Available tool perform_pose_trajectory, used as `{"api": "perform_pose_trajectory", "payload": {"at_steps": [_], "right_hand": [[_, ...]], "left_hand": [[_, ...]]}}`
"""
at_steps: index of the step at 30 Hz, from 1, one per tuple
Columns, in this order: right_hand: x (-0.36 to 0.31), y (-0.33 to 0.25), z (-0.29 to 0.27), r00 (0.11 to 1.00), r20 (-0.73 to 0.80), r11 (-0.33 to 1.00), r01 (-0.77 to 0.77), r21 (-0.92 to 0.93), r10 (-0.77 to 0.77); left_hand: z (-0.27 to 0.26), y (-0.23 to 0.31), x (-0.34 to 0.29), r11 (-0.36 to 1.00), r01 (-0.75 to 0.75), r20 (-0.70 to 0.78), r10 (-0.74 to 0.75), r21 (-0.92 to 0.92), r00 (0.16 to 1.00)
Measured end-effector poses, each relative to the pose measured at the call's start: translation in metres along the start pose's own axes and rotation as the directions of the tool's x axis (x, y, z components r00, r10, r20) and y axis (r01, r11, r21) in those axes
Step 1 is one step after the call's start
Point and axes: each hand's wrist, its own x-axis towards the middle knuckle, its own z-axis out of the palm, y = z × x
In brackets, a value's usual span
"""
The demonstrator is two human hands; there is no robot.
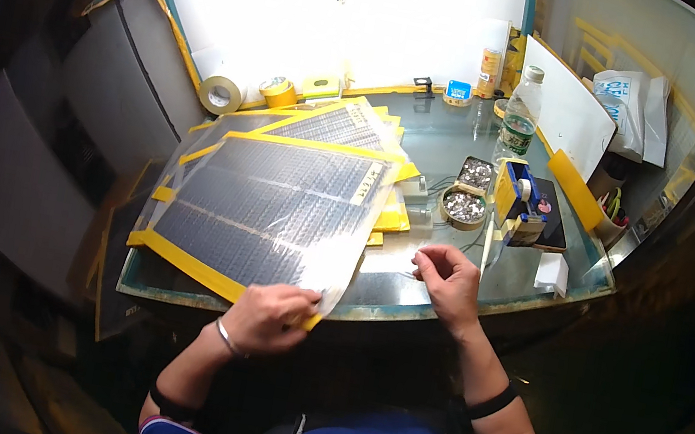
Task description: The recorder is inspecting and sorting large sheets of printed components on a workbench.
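Note:
A dark film sheet with fine rows of marks lies on a stack, under clear plastic with yellow tape along its edges. My left hand is closed on the sheet's near right corner, at the front edge of the glass table. To the right of the sheet, my right hand hovers over the glass with thumb and forefinger pinched together. Whatever is between those fingertips is too small to make out. Beyond that hand stand a round tin of small pale pieces and a blue tape dispenser.
More taped sheets lie beneath and behind the top one. Tape rolls stand at the back left. A plastic bottle rises behind the dispenser. A small white folded piece sits near the right front of the glass table.

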Motion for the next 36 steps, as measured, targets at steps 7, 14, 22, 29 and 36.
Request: {"api": "perform_pose_trajectory", "payload": {"at_steps": [7,14,22,29,36], "right_hand": [[0.000,0.001,0.001,1.000,0.028,0.999,-0.002,0.033,0.001],[-0.006,0.002,0.004,0.997,-0.033,0.997,0.063,-0.047,-0.064],[-0.007,0.001,0.003,0.997,-0.051,0.996,0.055,-0.073,-0.059],[-0.007,0.002,0.002,0.996,-0.022,0.993,0.080,-0.082,-0.082],[-0.010,0.000,0.005,0.993,-0.043,0.991,0.107,-0.082,-0.111]], "left_hand": [[-0.001,0.024,-0.054,0.963,0.151,-0.071,-0.171,-0.225,0.983],[0.036,0.021,-0.021,0.957,0.210,-0.343,-0.132,0.200,0.930],[0.034,0.007,-0.023,0.952,0.304,-0.324,-0.300,-0.038,0.897],[0.048,-0.001,-0.041,0.679,0.371,-0.250,-0.633,-0.633,0.733],[0.041,-0.005,-0.041,0.687,0.210,-0.346,-0.577,-0.695,0.740]]}}
